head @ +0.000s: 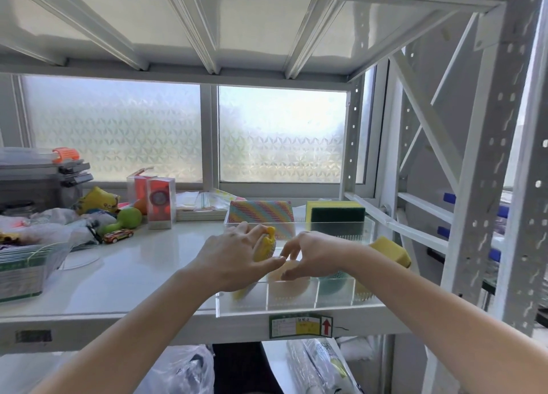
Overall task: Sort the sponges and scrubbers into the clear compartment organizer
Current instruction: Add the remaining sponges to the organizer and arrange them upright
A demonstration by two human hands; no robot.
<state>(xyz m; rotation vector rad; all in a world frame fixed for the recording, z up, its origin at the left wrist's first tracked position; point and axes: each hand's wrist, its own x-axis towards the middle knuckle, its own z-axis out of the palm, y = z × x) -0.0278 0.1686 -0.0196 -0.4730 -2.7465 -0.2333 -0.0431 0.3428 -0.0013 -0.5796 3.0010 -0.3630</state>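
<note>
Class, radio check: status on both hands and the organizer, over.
Left hand grips yellow scrubber over clear organizer. Right hand open, fingers on pale sponge. Nothing blocking.

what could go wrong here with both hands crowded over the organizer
1. The clear organizer sits at the shelf's front edge, so a push could slide it off.
2. The left hand grips a yellow scrubber right against the right hand; they may bump and drop it in the wrong compartment.
3. The yellow sponge perched at the right rim could topple out.
</note>
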